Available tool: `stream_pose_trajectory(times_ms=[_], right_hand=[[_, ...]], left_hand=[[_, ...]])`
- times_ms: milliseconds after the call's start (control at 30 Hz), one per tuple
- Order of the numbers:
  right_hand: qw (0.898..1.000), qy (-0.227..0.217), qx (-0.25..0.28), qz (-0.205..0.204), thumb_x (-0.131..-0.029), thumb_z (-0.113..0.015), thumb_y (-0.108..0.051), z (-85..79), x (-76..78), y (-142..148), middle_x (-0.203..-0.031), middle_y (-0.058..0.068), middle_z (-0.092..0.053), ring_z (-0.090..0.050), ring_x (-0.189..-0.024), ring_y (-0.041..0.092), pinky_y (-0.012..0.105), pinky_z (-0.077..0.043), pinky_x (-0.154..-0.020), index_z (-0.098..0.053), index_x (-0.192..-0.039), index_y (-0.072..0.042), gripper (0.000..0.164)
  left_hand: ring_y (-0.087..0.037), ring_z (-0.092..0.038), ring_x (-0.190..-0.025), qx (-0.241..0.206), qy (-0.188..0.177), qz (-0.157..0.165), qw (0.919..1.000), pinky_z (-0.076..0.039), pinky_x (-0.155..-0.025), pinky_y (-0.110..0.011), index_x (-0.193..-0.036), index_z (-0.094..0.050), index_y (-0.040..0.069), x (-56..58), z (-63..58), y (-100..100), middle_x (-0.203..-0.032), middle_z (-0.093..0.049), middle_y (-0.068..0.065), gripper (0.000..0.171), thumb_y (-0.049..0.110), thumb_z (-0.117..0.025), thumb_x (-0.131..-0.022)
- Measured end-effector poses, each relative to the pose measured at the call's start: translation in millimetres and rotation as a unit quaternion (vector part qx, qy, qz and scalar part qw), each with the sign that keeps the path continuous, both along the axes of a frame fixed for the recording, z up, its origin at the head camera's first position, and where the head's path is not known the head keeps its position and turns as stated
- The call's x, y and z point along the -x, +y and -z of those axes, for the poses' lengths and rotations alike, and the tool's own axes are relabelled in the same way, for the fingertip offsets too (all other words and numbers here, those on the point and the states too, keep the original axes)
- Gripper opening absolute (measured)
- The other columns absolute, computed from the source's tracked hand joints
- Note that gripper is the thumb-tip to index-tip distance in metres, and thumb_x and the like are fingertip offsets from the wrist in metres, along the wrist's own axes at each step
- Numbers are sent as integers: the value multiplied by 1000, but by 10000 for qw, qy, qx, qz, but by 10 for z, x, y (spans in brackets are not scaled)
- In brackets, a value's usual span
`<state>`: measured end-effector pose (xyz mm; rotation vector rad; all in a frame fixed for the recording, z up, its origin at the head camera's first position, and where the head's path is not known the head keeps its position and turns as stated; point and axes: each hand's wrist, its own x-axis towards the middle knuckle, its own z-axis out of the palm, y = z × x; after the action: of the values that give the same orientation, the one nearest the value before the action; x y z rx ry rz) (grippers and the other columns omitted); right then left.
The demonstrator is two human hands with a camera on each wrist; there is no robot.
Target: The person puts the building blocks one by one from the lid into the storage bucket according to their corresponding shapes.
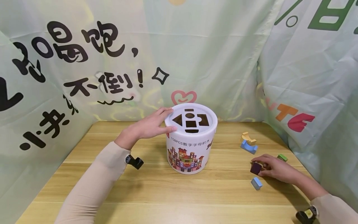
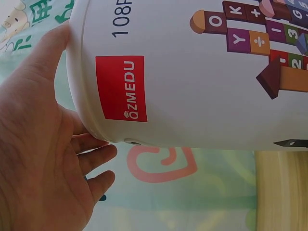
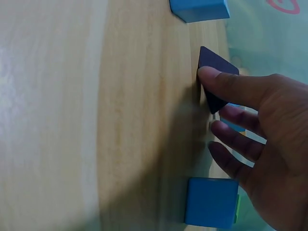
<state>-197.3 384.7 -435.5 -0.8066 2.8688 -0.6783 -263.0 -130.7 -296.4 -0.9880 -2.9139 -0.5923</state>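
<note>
A white cylindrical bucket (image 1: 186, 155) stands upright, its lid (image 1: 179, 128) pierced with dark cut-outs, among them a triangle, a circle and a square. My left hand (image 1: 149, 124) rests at the left of its rim, thumb toward the near side and the other fingers farther round. In the left wrist view those fingers are loosely extended beside the rim. My right hand (image 1: 282, 171) pinches a dark purple block (image 1: 255, 168) between thumb and fingers. The right wrist view shows a triangular outline of this block (image 3: 219, 79), low over the tabletop. A light blue block (image 1: 256, 183) lies nearer the front.
Yellow (image 1: 249, 138) and blue (image 1: 249, 147) arch blocks lie side by side beyond my right hand. A green block (image 1: 282, 157) shows behind that hand. In the right wrist view a blue square-faced block (image 3: 211, 202) sits below the fingers. Printed cloth (image 1: 223, 62) surrounds the wooden table (image 1: 134, 193).
</note>
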Motion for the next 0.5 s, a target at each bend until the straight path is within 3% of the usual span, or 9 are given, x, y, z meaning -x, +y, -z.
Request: stream_pose_trajectory(times_ms=[267, 500], right_hand=[[9994, 40, -85, 319, -80, -81, -34, -2, 16, -82, -103, -1, -64, -60, -86, 13, 30, -51, -68, -63, -115, -11, 46], [9991, -76, 290, 299, -83, -79, -28, -48, 45, -141, -107, 5, -65, -66, -92, 23, 32, -55, -74, -62, -114, -7, 41]], left_hand=[[-25, -27, -142, -9, -70, -27, 10000, -30, -112, -48, -157, -22, 15, 7, -6, 5, -159, -20, -4, 98, 77, -46, -85], [-25, -27, -142, 5, -92, -50, 9999, -29, -112, -47, -157, -22, 15, 7, -14, 2, -159, -20, -5, 98, 77, -46, -85]])
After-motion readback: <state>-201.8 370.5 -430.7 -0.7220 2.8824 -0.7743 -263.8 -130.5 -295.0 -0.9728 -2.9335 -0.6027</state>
